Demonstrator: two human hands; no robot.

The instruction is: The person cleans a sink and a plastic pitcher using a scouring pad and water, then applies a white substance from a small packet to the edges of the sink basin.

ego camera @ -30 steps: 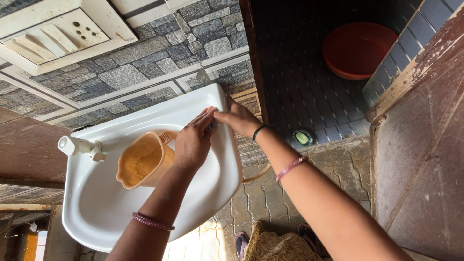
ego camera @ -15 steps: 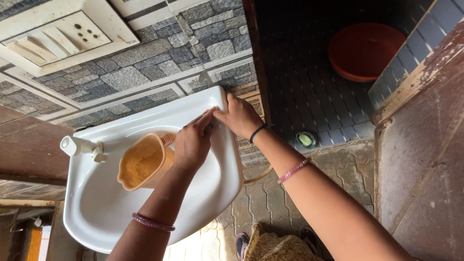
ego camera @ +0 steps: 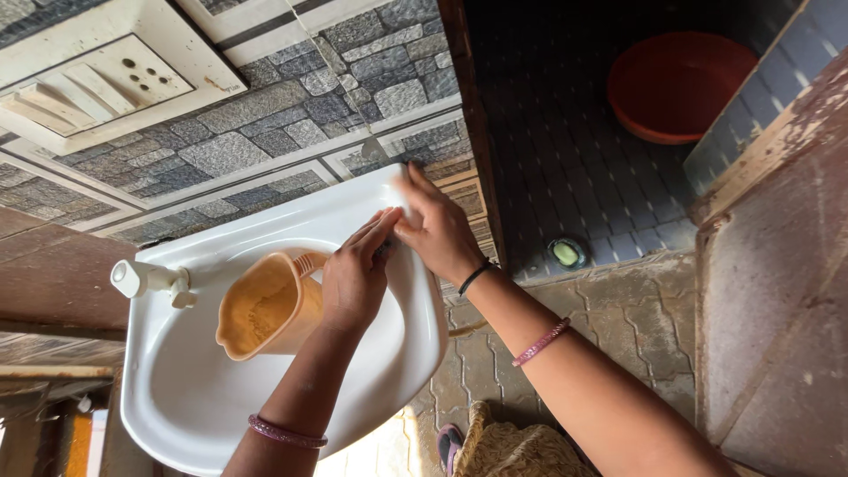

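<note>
Both hands (ego camera: 389, 243) fingertip-to-fingertip, pinching something small and dark over the sink (ego camera: 177, 389) rim.

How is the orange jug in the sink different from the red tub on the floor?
The jug is pale orange and tall, with a handle and spout; the tub is darker red, wide, shallow and round. The jug sits inside the white sink, right beside the left hand; the tub rests on dark floor tiles, far from both hands. The jug stands in bright light, the tub in shade. Both are open-topped containers and look like plastic.
</note>
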